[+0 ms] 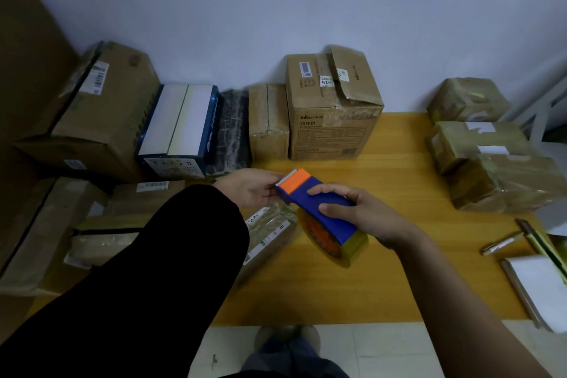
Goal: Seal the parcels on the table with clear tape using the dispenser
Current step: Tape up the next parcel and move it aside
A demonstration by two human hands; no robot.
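Head view: one dispenser (310, 195), right hand (365, 215) gripping it, loose left hand (248, 190) touching its end; three parcels (478, 144) at the surface's (383, 285) right edge.

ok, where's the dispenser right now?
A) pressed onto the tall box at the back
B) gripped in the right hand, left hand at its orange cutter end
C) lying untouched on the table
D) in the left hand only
B: the right hand wraps the blue body of the dispenser, while the left hand meets its orange toothed end.
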